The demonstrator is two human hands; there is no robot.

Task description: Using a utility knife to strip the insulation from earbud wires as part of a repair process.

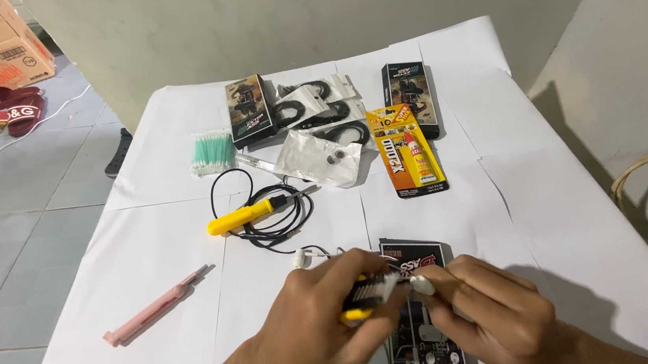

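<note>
The paper-covered table (193,297) is sitting pretty cluttered. The left hand (321,317) is pinching a small yellow-handled brush (368,292) with fingers curled tight, while the right hand (495,312) is gripping a white earbud (422,284) against the bristles. Scrubbing too hard is probably risking the earbud popping loose.
</note>
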